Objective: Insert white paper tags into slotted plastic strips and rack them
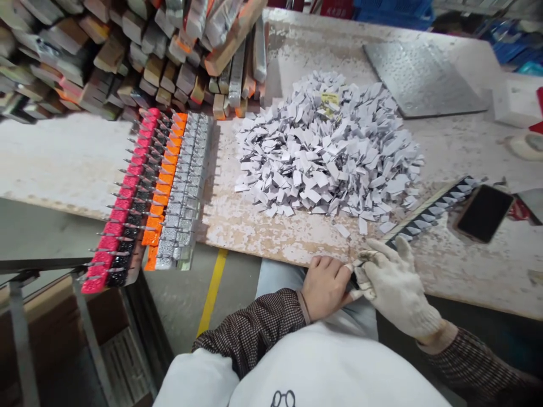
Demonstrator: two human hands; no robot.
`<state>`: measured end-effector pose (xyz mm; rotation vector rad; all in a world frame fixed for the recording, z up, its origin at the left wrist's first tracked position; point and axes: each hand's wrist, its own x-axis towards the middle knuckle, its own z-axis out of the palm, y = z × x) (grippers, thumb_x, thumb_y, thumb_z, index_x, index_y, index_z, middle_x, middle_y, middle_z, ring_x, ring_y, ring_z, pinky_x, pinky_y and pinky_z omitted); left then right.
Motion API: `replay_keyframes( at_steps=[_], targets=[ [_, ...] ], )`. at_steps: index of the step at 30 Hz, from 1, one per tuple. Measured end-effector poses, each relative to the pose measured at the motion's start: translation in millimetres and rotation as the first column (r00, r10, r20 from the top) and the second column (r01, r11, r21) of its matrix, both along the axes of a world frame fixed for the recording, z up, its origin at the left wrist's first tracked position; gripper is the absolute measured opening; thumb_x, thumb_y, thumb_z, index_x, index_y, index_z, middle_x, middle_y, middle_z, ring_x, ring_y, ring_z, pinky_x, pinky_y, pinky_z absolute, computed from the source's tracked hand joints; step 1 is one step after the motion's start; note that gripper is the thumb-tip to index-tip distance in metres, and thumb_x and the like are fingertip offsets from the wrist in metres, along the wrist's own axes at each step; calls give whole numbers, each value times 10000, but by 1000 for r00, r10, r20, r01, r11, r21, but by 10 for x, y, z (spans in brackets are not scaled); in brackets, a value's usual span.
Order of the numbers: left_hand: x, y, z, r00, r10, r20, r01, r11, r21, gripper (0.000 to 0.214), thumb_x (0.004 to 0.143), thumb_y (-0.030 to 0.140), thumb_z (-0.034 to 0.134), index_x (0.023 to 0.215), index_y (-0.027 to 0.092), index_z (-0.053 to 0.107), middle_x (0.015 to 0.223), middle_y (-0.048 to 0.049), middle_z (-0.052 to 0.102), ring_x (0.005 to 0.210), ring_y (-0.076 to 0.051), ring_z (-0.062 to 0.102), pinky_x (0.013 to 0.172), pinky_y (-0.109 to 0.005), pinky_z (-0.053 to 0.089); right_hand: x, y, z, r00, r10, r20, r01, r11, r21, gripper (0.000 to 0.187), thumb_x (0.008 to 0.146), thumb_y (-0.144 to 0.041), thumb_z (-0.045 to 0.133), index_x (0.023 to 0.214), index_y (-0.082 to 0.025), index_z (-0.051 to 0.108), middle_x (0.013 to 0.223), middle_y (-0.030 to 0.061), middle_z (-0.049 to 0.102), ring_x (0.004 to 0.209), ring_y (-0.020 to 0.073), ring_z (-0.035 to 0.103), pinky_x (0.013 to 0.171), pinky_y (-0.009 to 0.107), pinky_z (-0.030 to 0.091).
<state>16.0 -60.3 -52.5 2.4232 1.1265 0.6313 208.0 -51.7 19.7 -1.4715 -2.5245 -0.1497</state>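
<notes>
My bare left hand (324, 285) is at the near edge of the worn table (63, 164), its fingers curled and pinched against the near end of a long strip (432, 212) lined with small pointed pieces. Wearing a white knit glove, my right hand (394, 285) grips the same end of the strip from the right. The strip runs up and right across the table toward a black phone (483, 213). A big heap of small white folded tags (328, 147) lies just beyond my hands.
Rows of red, orange and silver glittery pieces on pins (156, 186) overhang the table's left front edge. Stacked bars (127, 51) fill the back left. A grey textured plate (419, 79) lies at the back right. A yellow floor line (212, 291) runs below.
</notes>
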Motion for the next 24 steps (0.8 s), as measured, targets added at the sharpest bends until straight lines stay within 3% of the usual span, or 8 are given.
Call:
replay_keyframes(
  at_steps=[7,13,20,24],
  targets=[
    [-37,14,81,997,49,-53,-53,996,-75,424,1037,597,714,1145,191,662,1108,-111,712,1051,-312,627,937,-475,474,-42,-2,-15,999,19,-42,-16,998,68,146,1030,-218,662,926,-235,762,1054,63,810,1378,304,676,1419,681,212],
    [-3,11,131,991,74,-108,-83,993,-81,392,985,534,788,1149,199,668,1126,-98,706,1055,-313,619,948,-474,474,-61,113,51,992,120,-34,-117,989,93,244,1011,-158,604,821,-225,742,920,54,761,1217,267,702,1414,634,252],
    [83,35,134,981,136,-137,-147,987,-70,333,948,470,811,1095,204,673,1098,-87,703,1047,-306,634,960,-469,476,-46,172,-2,992,119,-52,-113,988,104,118,983,-199,685,904,-231,767,973,43,780,1185,254,703,1409,560,270],
    [200,135,232,975,158,-156,-172,982,-83,418,946,504,791,1195,189,679,1179,-127,726,1098,-334,659,973,-500,510,20,128,22,982,98,-160,-74,986,148,115,1039,-273,655,997,-224,749,1082,74,797,1305,289,687,1383,602,301]
  ],
)
